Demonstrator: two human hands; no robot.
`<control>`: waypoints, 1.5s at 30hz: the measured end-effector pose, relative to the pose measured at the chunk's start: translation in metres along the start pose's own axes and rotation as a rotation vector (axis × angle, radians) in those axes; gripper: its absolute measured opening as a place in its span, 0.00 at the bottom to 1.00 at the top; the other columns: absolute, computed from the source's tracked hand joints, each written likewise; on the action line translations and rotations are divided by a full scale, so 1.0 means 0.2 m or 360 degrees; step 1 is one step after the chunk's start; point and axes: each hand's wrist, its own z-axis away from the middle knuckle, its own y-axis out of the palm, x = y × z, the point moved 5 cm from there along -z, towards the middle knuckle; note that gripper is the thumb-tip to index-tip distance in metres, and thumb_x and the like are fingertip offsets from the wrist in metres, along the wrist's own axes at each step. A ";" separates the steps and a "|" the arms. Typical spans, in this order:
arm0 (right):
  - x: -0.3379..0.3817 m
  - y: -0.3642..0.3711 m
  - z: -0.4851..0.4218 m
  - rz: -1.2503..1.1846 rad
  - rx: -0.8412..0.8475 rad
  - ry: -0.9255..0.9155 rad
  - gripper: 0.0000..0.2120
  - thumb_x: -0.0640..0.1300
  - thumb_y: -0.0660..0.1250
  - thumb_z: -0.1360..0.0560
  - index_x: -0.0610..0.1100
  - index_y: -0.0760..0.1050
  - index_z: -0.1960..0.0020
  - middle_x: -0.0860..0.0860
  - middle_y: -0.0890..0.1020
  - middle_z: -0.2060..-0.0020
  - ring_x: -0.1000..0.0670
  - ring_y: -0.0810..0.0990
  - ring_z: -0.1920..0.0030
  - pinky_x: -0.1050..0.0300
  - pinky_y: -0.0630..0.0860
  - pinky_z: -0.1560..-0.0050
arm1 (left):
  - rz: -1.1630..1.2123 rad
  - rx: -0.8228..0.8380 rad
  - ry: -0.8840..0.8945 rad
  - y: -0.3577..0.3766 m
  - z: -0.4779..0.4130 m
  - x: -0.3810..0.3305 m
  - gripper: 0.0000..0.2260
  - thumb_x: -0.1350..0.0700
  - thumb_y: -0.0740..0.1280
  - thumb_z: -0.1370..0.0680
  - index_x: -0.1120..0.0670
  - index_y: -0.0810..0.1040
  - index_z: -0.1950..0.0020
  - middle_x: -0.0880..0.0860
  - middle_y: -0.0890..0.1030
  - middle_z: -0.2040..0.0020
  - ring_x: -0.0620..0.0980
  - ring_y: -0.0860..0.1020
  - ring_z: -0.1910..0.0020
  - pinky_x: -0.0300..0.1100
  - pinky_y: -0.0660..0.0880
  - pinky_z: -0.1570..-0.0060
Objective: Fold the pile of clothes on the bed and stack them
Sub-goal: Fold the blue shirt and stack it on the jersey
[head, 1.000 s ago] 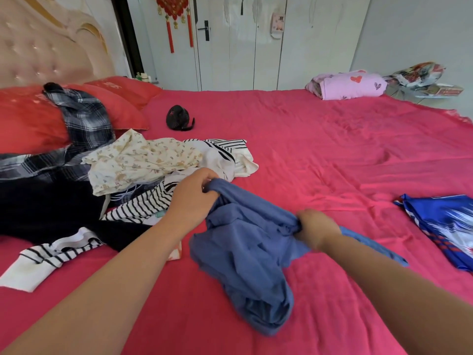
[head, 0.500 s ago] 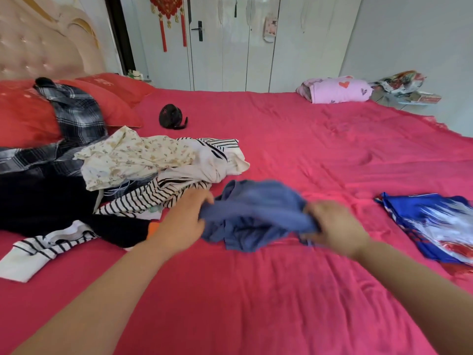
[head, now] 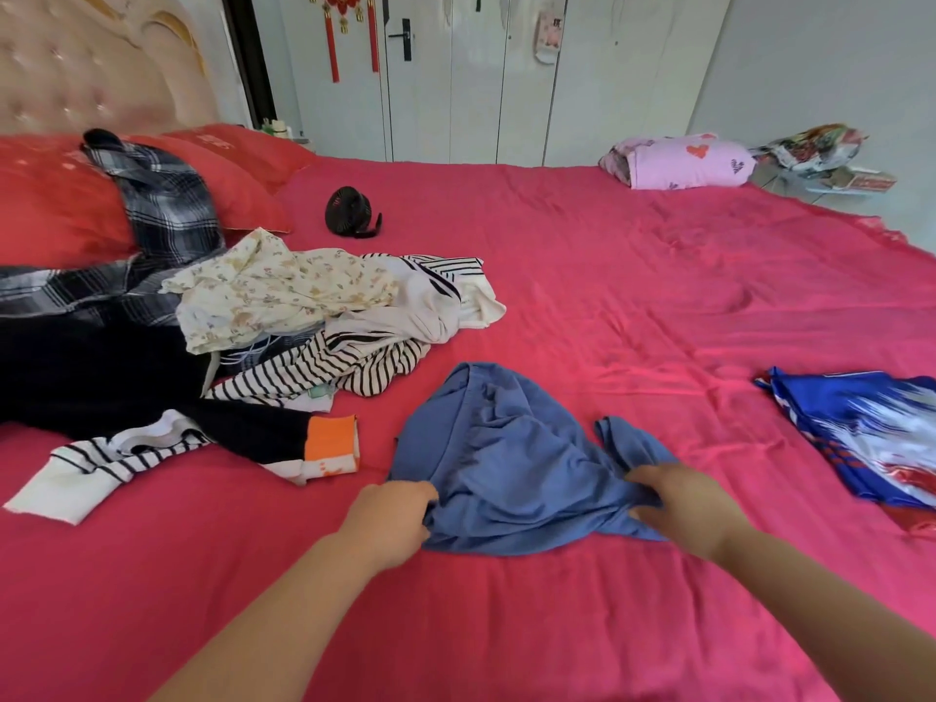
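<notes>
Our blue garment (head: 506, 468) lies rumpled on the bed (head: 608, 296), beside the pile of clothes (head: 283, 316). Our left hand (head: 390, 519) grips its near-left corner and our right hand (head: 689, 504) pinches the near-right edge. We judge this is the spreading step; next it needs pulling flat, then folding.

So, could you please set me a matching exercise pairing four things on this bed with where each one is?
Things:
1. blue garment
2. black fan
3. pink bundle
4. plaid shirt

Places:
A. draped over a red pillow
B. far right side of the bed
C. held by the left hand and right hand
D. lying alone beyond the clothes pile

Pairs: 1-C, 2-D, 3-B, 4-A
</notes>
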 end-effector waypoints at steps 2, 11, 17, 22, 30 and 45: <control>0.02 -0.08 0.01 -0.0144 -0.0174 -0.0044 0.15 0.46 0.68 0.30 0.49 0.76 0.43 0.49 0.81 0.50 0.47 0.77 0.46 0.57 0.69 0.49 | 0.0110 -0.0022 -0.0006 -0.03 0.01 0.02 0.11 0.57 0.64 0.26 0.50 0.74 0.44 0.50 0.79 0.47 0.53 0.75 0.47 0.43 0.66 0.57; 0.03 -0.13 0.05 -0.0413 0.0597 -0.0027 0.18 0.55 0.67 0.28 0.48 0.72 0.72 0.56 0.71 0.75 0.60 0.69 0.70 0.69 0.66 0.64 | 0.0277 0.0428 0.0069 -0.20 0.06 0.15 0.10 0.47 0.70 0.28 0.53 0.83 0.54 0.46 0.81 0.58 0.41 0.76 0.60 0.35 0.71 0.57; 0.16 -0.07 -0.15 -0.0544 0.0184 0.0229 0.19 0.51 0.64 0.24 0.45 0.72 0.36 0.48 0.79 0.42 0.49 0.76 0.40 0.61 0.66 0.43 | 0.0696 -0.0237 -0.0110 -0.29 -0.15 0.01 0.12 0.51 0.66 0.24 0.51 0.77 0.42 0.49 0.79 0.47 0.48 0.76 0.47 0.38 0.69 0.51; 0.32 0.00 -0.26 -0.0732 0.0182 0.0243 0.08 0.45 0.63 0.26 0.41 0.75 0.52 0.47 0.79 0.58 0.50 0.75 0.57 0.55 0.67 0.56 | 0.0793 -0.0344 -0.0203 -0.28 -0.33 0.00 0.16 0.51 0.62 0.22 0.54 0.71 0.35 0.53 0.77 0.42 0.53 0.75 0.44 0.44 0.71 0.49; 0.65 -0.02 -0.09 -0.1151 0.1285 -0.0638 0.12 0.43 0.68 0.27 0.45 0.79 0.43 0.60 0.81 0.55 0.64 0.77 0.53 0.68 0.73 0.48 | 0.0618 -0.0264 -0.0270 -0.26 -0.53 0.09 0.31 0.42 0.61 0.23 0.49 0.53 0.24 0.55 0.61 0.27 0.56 0.61 0.29 0.55 0.63 0.32; 0.62 -0.03 -0.45 -0.1591 0.0307 -0.0159 0.16 0.28 0.59 0.25 0.49 0.72 0.47 0.57 0.76 0.59 0.54 0.72 0.59 0.73 0.69 0.68 | 0.1514 -0.0504 0.0148 -0.47 -0.27 0.06 0.20 0.70 0.62 0.27 0.42 0.76 0.55 0.40 0.79 0.56 0.35 0.75 0.57 0.31 0.70 0.54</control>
